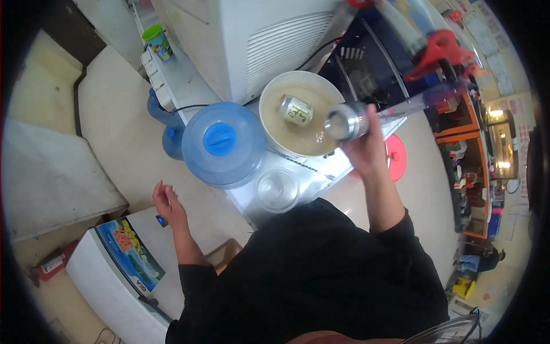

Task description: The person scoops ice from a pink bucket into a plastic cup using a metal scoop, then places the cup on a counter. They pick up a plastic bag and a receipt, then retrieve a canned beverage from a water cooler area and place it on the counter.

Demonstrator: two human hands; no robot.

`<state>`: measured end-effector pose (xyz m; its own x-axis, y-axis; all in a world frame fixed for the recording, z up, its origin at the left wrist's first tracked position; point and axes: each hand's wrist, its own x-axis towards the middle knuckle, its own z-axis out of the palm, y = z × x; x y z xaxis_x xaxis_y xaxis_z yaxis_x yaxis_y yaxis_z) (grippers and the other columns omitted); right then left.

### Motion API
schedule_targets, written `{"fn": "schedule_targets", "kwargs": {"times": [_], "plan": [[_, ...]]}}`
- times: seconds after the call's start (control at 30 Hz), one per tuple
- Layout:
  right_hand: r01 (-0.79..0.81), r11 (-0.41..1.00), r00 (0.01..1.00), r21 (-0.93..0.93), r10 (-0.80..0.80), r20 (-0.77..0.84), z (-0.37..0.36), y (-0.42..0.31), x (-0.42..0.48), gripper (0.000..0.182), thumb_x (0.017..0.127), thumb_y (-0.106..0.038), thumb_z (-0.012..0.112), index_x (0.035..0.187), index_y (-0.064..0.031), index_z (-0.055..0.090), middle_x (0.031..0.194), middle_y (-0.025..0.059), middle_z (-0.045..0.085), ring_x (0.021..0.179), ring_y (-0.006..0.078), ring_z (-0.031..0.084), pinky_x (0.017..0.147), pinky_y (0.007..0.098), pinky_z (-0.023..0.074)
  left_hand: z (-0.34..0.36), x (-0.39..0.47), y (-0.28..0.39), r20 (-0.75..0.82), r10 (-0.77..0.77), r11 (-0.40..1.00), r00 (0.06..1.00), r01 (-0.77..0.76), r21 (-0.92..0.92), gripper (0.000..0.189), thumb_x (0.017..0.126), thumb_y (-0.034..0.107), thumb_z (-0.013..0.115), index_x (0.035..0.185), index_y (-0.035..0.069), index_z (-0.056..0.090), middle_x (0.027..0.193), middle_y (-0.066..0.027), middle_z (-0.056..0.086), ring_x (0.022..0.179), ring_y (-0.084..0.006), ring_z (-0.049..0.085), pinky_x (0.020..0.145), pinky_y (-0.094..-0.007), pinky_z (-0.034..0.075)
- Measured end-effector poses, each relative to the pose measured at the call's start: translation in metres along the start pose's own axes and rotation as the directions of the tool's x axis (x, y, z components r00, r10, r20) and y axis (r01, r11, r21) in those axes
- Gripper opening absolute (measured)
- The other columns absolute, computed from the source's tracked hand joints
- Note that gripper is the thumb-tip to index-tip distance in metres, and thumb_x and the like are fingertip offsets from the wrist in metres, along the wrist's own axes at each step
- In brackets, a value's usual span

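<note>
My right hand [369, 150] grips a silver metal cylinder [347, 121], a can or a cup, at the right rim of a white bucket [296, 153]. The cylinder is tilted with one round end towards me. Cloudy, pale liquid [275, 133] stands in the bucket, and a printed drink can [296, 111] lies on its side in it. Off to the left, my left hand [169, 204] hangs in the air with loosely curled fingers and nothing in it. A large blue water jug [223, 167] with a blue cap stands left of the bucket.
A clear round container [277, 190] and a twisted-handle metal utensil [307, 164] lie on the shiny counter. Behind stands a white vented appliance [288, 47]. A red lid [396, 157] is at the right, a chest freezer [103, 262] at lower left. A person [479, 261] is far right.
</note>
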<state>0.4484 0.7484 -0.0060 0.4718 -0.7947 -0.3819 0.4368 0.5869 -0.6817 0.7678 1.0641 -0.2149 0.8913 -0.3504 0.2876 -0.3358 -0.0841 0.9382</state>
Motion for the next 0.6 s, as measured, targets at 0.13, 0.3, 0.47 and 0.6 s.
{"fn": "schedule_targets", "kwargs": {"times": [0.13,0.3,0.47,0.6], "plan": [[-0.058,0.998,0.998,-0.040,0.059,0.026,-0.001,0.013,-0.001,0.052,0.093,-0.046,0.053,0.127,-0.0075,0.045,0.121,0.0118,0.054,0.110,0.0251,0.056,0.093,0.0432,0.0468,0.085,0.055,0.127,0.271,0.614,0.781,0.741,-0.620,-0.074,0.020,0.086,-0.001,0.061,0.106,0.002,0.061,0.093,-0.0114,0.063,0.080,-0.0205,0.061,0.067,-0.0290,0.049],[-0.067,0.998,0.998,0.009,0.067,0.006,0.004,0.005,-0.021,0.055,0.093,-0.043,0.056,0.127,-0.0027,0.042,0.120,0.0118,0.053,0.106,0.0230,0.056,0.090,0.0393,0.0463,0.199,0.066,0.238,0.765,0.543,0.622,0.347,-0.778,-0.088,0.037,0.077,0.007,0.068,0.112,0.006,0.060,0.108,-0.0107,0.063,0.096,-0.0288,0.060,0.083,-0.0369,0.049],[0.367,0.758,0.884,-0.540,-0.464,-0.051,-0.055,-0.009,-0.035,0.059,0.079,-0.020,0.077,0.124,-0.0041,0.043,0.100,0.0094,0.060,0.087,0.0152,0.060,0.075,0.0283,0.0498,0.278,0.062,0.233,0.964,0.242,0.503,0.112,-0.864,-0.026,0.056,0.075,0.016,0.071,0.127,0.010,0.053,0.118,-0.0102,0.060,0.110,-0.0291,0.054,0.094,-0.0384,0.046],[0.382,0.344,0.739,-0.858,-0.670,0.061,-0.108,0.005,-0.039,0.070,0.069,-0.022,0.083,0.123,-0.0024,0.044,0.103,0.0141,0.061,0.090,0.0226,0.061,0.078,0.0334,0.0499,0.322,0.054,0.224,0.998,0.020,0.271,-0.052,-0.961,-0.056,0.068,0.067,0.021,0.077,0.129,0.010,0.052,0.117,-0.0086,0.061,0.113,-0.0291,0.053,0.096,-0.0406,0.043]]}}
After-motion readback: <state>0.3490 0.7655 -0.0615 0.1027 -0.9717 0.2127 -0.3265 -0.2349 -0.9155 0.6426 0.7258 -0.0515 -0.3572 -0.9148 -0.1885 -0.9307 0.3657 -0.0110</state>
